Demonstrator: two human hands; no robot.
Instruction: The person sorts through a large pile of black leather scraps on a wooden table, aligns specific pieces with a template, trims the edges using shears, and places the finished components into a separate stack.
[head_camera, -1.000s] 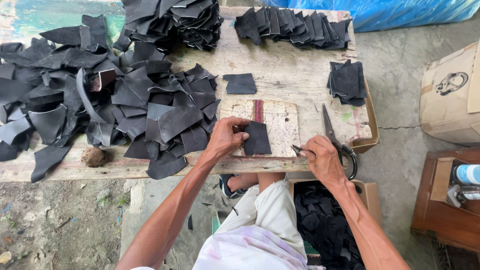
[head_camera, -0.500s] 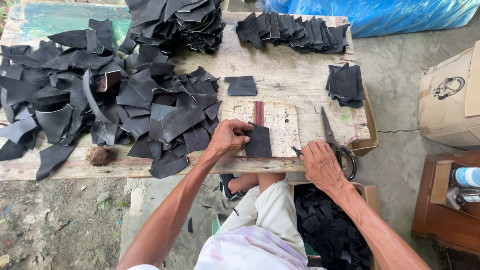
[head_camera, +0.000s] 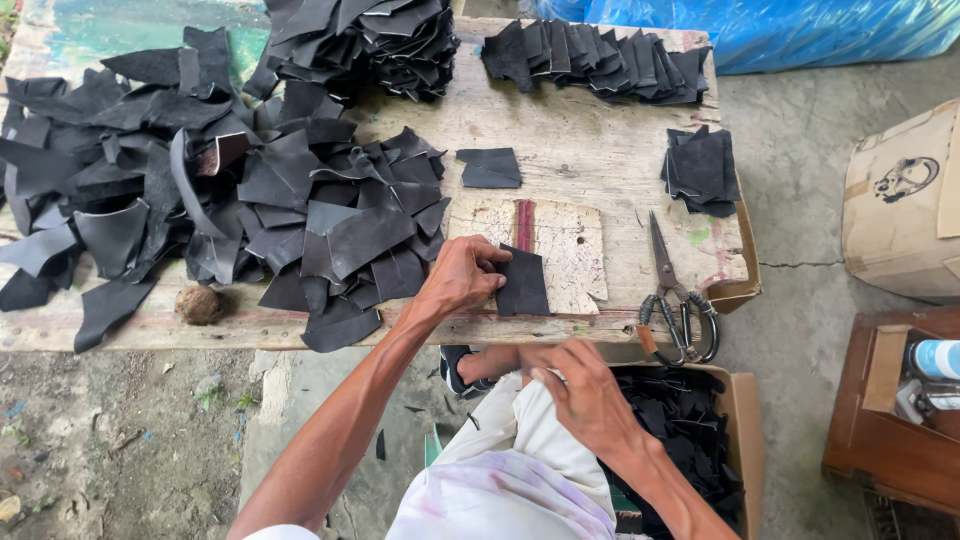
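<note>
Dozens of black leather offcuts (head_camera: 200, 190) lie heaped on the left of the wooden surface (head_camera: 590, 130), loose and overlapping as unsorted stock would be, with a small brown ball (head_camera: 199, 304) at the near edge. Moving right, our left hand (head_camera: 462, 275) presses flat, fingers together, on a small black leather piece (head_camera: 524, 283), pinning it to the pale cutting board (head_camera: 570, 245) so it cannot slide. That piece sits at the board's near edge, its long axis running away from us, tilted slightly. Our right hand (head_camera: 580, 395) hovers below the surface edge, fingers curled together; we cannot tell if it pinches anything. Scissors (head_camera: 675, 300) lie shut, tips pointing away, and trimmed stacks (head_camera: 700, 170) sit farther right.
</note>
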